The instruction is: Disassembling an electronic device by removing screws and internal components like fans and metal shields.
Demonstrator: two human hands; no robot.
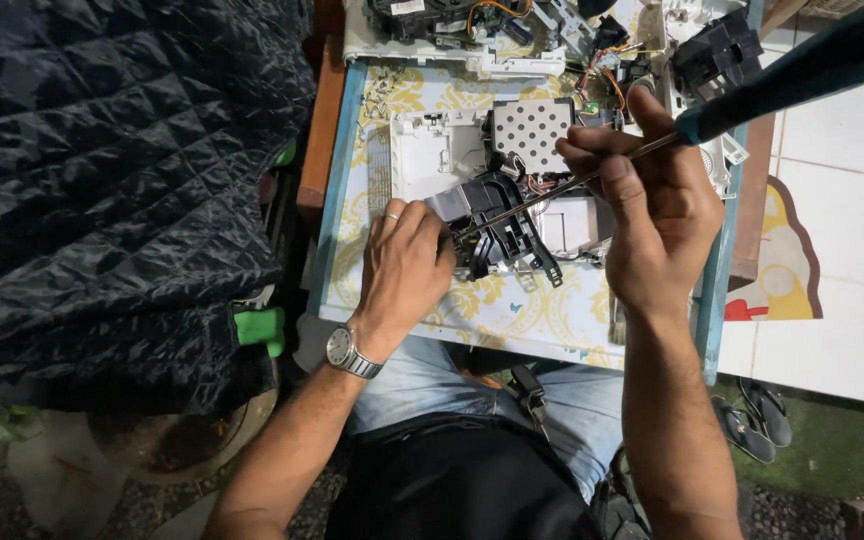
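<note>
A: What step was it?
B: Prob. loosening a screw. Right hand (642,215) gripped the screwdriver (592,175), tip down in the black plastic assembly (502,225) on the small table (342,190).
A: Left hand (402,265)?
B: Closed on the assembly's edge, steadying it. Next needed firm, straight pressure.

screwdriver (592,175): bright metal shaft, matt teal plastic handle
black assembly (500,225): glossy moulded plastic
white housing (432,150): matt plastic
table (512,310): smooth patterned covering
quilted cover (112,180): shiny black cloth
watch (344,350): polished metal
</note>
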